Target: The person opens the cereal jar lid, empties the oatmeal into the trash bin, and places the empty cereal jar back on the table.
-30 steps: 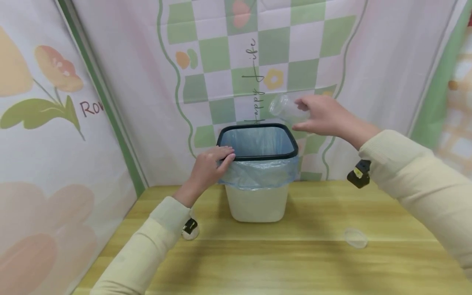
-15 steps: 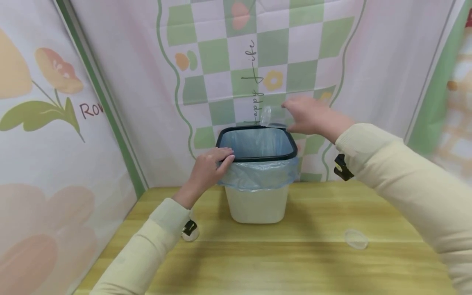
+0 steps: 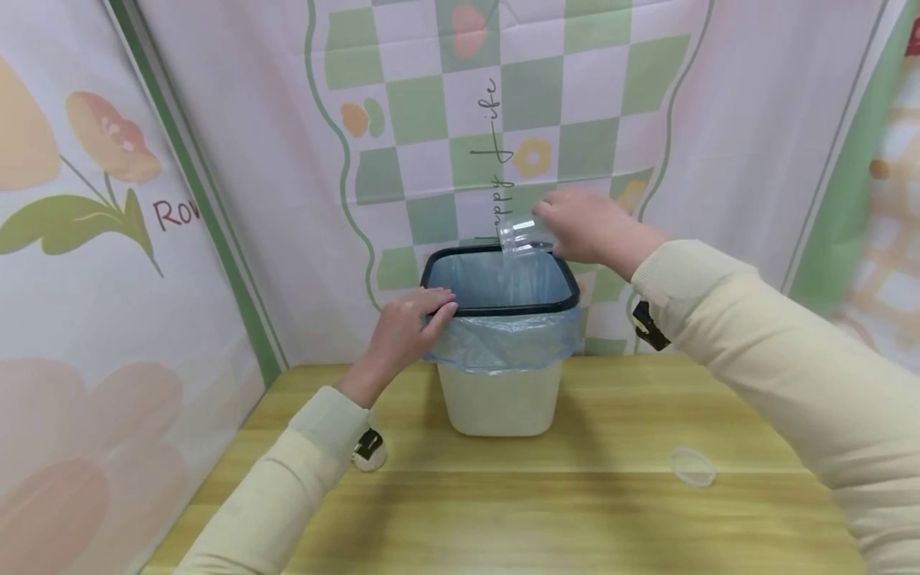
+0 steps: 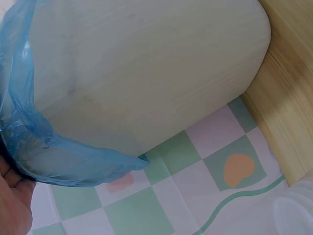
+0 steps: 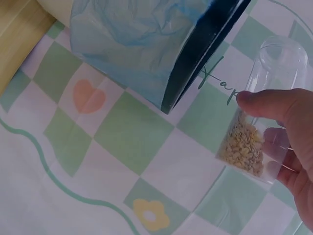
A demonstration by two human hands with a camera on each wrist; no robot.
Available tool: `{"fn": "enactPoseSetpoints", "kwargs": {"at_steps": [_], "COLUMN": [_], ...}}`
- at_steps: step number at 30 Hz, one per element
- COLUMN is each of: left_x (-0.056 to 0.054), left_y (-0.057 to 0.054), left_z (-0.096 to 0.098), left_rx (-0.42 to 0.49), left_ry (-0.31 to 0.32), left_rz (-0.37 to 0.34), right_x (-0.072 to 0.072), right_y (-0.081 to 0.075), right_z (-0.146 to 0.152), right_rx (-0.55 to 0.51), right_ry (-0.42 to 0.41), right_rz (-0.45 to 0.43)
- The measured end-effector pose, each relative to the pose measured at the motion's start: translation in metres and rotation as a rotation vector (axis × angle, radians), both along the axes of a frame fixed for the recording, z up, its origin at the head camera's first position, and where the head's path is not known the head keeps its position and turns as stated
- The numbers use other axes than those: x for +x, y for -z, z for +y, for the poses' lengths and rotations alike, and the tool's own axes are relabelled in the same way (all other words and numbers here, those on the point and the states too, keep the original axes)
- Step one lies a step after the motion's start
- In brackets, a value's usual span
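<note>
My right hand (image 3: 592, 228) holds a clear plastic jar (image 3: 521, 236) tilted over the back right of a trash can (image 3: 501, 403), its mouth toward the left. In the right wrist view the thumb and fingers pinch the jar, and pale grain or flakes (image 5: 243, 152) lie at its bottom end. Whether any fall out cannot be told. With its fingers over the black rim (image 3: 517, 308), my left hand (image 3: 402, 323) grips the can's left front corner. A blue bag (image 3: 503, 342) lines the can and hangs over its outside.
A clear round lid (image 3: 693, 466) lies on the wooden table (image 3: 611, 511) at the right. Some pale round thing (image 3: 370, 457) shows by the left wrist, partly hidden. Behind the can hangs a checkered cloth (image 3: 532, 92).
The right hand has moved left and slightly down, bringing the jar from beyond the can's right back corner to over its opening. The left hand has stayed on the rim.
</note>
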State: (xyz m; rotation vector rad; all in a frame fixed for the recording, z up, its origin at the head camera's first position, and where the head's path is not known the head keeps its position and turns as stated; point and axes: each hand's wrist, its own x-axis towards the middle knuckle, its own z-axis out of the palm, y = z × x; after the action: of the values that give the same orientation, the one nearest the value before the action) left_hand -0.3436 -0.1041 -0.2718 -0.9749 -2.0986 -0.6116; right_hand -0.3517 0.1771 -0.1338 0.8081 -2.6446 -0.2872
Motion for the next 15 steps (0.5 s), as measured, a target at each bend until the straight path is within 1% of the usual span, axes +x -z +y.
{"fn": "enactPoseSetpoints", "kwargs": {"at_steps": [7, 15], "left_x": [0.002, 0.002], "left_y": [-0.002, 0.000], "left_z": [0.001, 0.001], "left_rx": [-0.012, -0.011], "left_ry": [0.000, 0.000], "left_rz": [-0.019, -0.024], "right_x": [-0.003, -0.006], "right_y": [0.006, 0.011], "right_z": [-0.001, -0.001], "right_rx": [0.123, 0.246], "right_ry": [-0.077, -0.118], "right_rz": [0.169, 0.262]}}
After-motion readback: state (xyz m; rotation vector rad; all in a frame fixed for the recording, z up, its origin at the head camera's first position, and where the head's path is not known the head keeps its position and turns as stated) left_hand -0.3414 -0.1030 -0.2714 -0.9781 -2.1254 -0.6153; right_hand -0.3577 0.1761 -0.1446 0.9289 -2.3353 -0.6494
